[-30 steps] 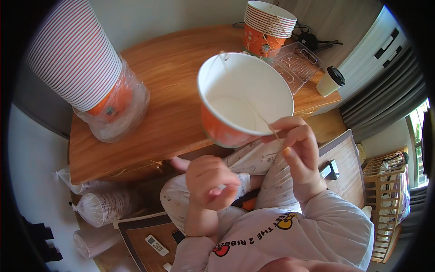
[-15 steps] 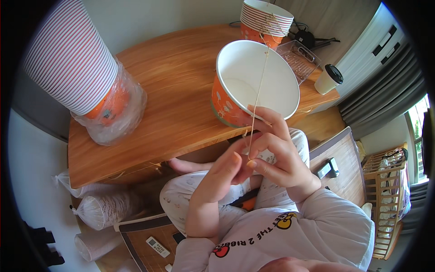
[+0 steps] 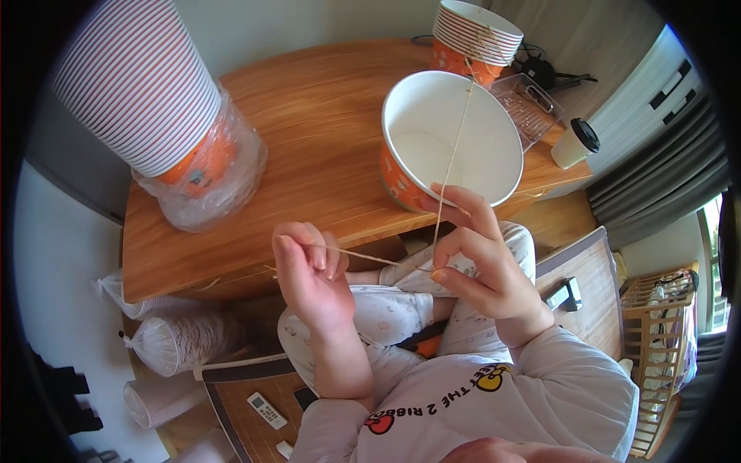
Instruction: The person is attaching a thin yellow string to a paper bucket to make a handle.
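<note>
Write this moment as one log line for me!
Left hand: holding twine; Right hand: pinching twine near bucket; Twine: stretched between hands and across bucket mouth; Bucket: orange outside, white inside

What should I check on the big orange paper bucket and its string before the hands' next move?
1. Left hand has the thin tan twine: ok, gripped in its curled fingers.
2. Right hand has it too: ok, pinched at the thumb tip.
3. Twine between the hands isn't slack: ok, nearly straight.
4. Big round orange-and-white paper bucket rests firmly on the brown wooden table: cannot tell.
5. Cream cup with black lid is out of the way: ok, standing apart, right of the bucket.
</note>
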The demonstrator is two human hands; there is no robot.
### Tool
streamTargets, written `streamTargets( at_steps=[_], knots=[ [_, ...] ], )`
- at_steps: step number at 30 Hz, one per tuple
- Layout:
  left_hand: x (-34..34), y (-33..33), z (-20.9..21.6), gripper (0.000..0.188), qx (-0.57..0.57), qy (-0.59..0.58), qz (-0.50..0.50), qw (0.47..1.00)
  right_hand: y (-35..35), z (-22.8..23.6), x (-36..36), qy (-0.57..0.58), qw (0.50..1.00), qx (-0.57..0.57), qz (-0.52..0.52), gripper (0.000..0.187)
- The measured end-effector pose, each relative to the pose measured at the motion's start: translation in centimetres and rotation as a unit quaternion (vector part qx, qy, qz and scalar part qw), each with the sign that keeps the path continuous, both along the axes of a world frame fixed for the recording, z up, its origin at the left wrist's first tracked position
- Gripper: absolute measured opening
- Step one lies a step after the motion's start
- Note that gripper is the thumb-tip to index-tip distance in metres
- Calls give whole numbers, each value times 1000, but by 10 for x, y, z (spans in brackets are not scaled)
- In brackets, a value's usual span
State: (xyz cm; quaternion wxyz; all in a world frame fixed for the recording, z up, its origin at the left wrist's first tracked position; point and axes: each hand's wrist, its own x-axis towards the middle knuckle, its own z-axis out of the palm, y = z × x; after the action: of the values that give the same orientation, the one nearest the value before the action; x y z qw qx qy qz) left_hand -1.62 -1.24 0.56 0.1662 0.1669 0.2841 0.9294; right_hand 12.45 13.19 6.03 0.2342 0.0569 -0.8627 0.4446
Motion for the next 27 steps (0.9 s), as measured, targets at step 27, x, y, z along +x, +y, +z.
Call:
streamTargets(
  at_steps=[27],
  knots=[
    [26, 22, -5, 48, -137, 316, 179, 922, 11, -16, 13, 96, 976, -195, -15, 10]
  ],
)
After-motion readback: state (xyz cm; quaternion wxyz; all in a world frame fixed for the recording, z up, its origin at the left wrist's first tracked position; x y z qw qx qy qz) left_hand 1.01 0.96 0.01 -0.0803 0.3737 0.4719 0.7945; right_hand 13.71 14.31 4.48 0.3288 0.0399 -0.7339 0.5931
